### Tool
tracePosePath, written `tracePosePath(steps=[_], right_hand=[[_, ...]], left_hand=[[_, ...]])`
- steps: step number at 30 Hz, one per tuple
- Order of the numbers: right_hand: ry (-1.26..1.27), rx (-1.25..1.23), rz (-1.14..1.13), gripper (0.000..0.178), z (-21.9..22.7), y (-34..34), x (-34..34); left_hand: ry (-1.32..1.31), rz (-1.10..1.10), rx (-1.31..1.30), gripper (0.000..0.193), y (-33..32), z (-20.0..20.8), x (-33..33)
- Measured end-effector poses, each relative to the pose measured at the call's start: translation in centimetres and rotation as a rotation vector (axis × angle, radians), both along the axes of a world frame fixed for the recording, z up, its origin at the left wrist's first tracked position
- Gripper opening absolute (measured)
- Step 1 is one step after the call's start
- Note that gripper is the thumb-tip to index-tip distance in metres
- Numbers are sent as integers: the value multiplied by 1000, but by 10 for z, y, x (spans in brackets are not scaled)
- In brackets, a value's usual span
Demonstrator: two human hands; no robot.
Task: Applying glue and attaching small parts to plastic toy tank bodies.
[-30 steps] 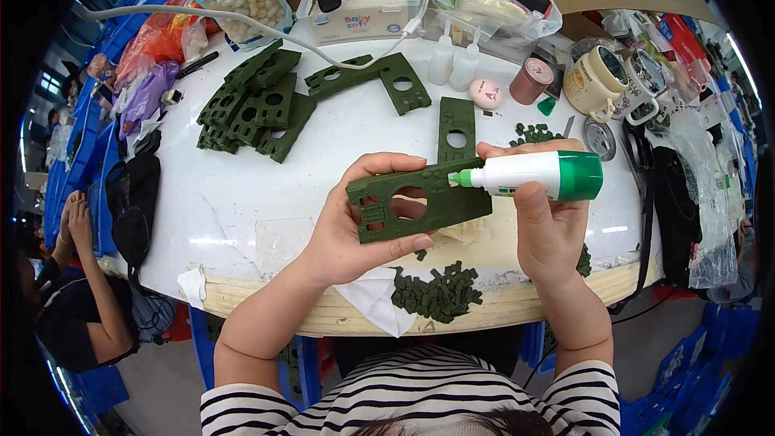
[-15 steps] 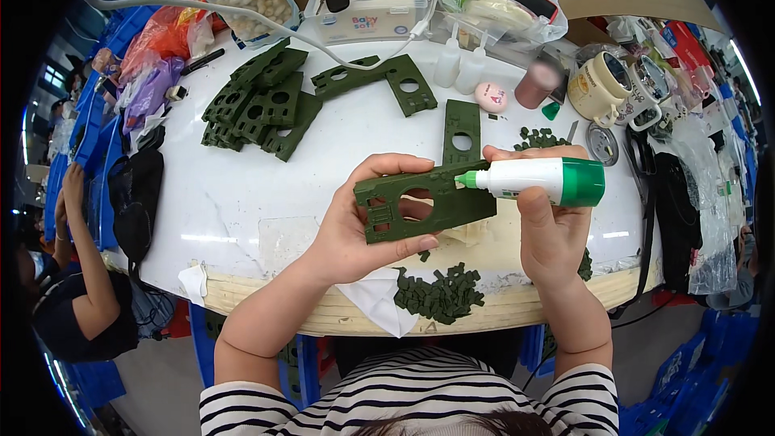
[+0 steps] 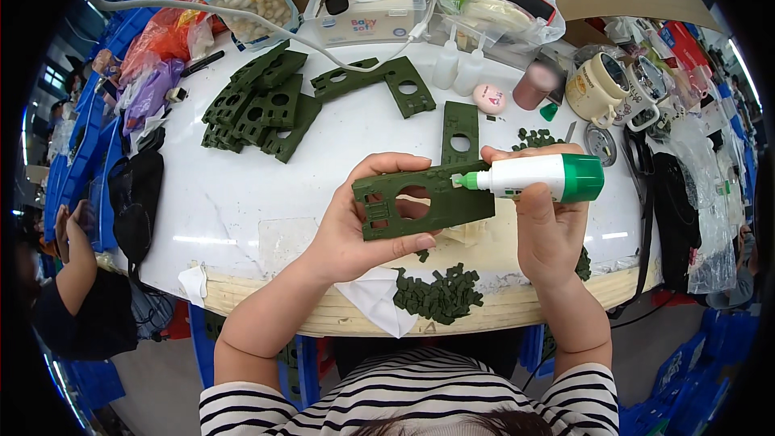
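Right in the middle, a flat dark green foam piece (image 3: 424, 203) with cut-out holes is held up above the near edge of the white tabletop (image 3: 234, 194). The left hand (image 3: 355, 222) grips it from the 9 o'clock side, thumb on the bottom edge and fingers (image 3: 387, 163) curled over the top. The right hand (image 3: 550, 222) is wrapped tight around a white glue bottle with a green cap (image 3: 537, 178), which lies sideways. Its green tip touches the foam piece at the 3 o'clock end.

Just below the piece, at 6 o'clock, a pile of tiny green bits (image 3: 440, 295) sits on the tabletop edge, beside a white scrap of paper (image 3: 373, 300). At 12 o'clock, one more green strip with a round hole (image 3: 460, 131) lies flat. Toward 10 o'clock there is a stack of the same green pieces (image 3: 257, 105), well apart from the hands. Far off at 1 o'clock stand two small clear bottles (image 3: 457, 66) and a cream mug (image 3: 596, 85). At 9 o'clock, past the tabletop, another person's arm (image 3: 77, 262) shows.
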State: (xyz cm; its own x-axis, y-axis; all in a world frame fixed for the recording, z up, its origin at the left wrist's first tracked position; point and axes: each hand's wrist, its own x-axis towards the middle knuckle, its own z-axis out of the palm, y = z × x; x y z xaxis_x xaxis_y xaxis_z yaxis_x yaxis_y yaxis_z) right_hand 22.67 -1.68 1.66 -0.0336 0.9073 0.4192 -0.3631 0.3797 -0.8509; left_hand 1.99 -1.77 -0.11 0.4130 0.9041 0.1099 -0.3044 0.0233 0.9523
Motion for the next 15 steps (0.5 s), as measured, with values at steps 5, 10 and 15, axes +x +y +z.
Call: tracePosePath(steps=[5,10,15], right_hand=[[-51,-5,17,24,0,0,1],[-86,41,19,24,0,1,1],[-101,63,11,25,-1,2,1]], left_hand=[[-26,-3,-52,68,0,1,0],[-32,-14,-61,68,0,3,0],[-42,-8,-30,67,1,1,0]])
